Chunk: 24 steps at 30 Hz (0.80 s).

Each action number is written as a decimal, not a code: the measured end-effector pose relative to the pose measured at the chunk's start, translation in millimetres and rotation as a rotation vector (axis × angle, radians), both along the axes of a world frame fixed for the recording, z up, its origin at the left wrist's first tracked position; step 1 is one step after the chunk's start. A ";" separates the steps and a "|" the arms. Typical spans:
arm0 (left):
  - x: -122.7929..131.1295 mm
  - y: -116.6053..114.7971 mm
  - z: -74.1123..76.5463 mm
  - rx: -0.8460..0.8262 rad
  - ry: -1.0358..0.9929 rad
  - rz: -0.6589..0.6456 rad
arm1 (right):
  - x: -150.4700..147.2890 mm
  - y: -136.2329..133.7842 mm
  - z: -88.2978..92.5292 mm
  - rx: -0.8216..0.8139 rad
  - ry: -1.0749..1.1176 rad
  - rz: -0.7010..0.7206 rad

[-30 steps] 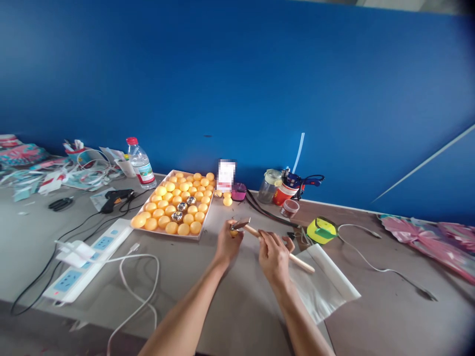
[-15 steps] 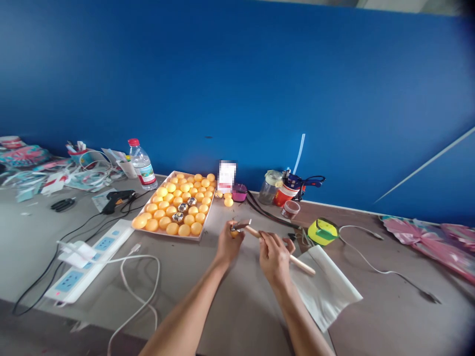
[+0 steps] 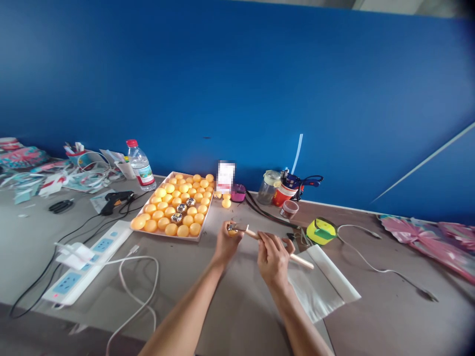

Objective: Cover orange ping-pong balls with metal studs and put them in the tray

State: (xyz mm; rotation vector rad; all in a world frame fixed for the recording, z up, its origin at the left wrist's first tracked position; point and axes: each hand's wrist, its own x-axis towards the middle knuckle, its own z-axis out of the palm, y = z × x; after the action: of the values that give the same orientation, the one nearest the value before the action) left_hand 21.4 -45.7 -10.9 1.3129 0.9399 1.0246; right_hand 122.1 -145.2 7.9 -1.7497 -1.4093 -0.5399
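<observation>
My left hand (image 3: 227, 243) is closed around a small orange ball (image 3: 232, 233), whose top is partly dark and shiny. My right hand (image 3: 273, 254) grips a wooden-handled tool (image 3: 302, 261) by the middle of its pale handle. The tool's dark, flat head reaches over to the ball at my left fingertips; its exact kind is unclear. To the left, a shallow tray (image 3: 197, 239) holds rows of orange balls (image 3: 171, 229) and a few silver ones (image 3: 181, 208). A white cloth or pouch (image 3: 321, 282) lies beside my right forearm.
A power strip (image 3: 87, 264) with white cables lies at left, near a glue gun (image 3: 116, 200) and water bottle (image 3: 141, 168). At the back stand a jar (image 3: 269, 188), a cup of tools (image 3: 286, 193) and a small tub (image 3: 289, 209). A yellow-green item (image 3: 321, 231) sits right.
The tool's head has tilted flatter and come down slightly over the ball. Both hands keep their grips; the whole view has shifted a little.
</observation>
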 end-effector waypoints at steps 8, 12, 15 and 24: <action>3.7 -1.8 0.8 -0.104 -0.081 -0.047 | 4.7 3.7 -6.1 -0.099 0.004 -0.022; 2.4 -2.3 3.5 -0.083 -0.063 -0.047 | 2.0 3.0 -4.7 -0.076 0.005 -0.015; -0.3 -3.5 5.4 -0.071 -0.061 -0.048 | 1.0 0.8 -1.1 -0.017 -0.013 -0.012; 0.7 -2.8 5.9 -0.060 -0.110 -0.038 | 5.3 2.8 -6.1 -0.060 -0.019 -0.044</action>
State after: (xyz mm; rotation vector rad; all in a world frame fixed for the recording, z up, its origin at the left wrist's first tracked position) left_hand 22.1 -48.4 -5.0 1.2076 0.8535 1.0215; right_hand 127.4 -142.5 1.9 -1.8314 -1.4169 -0.5440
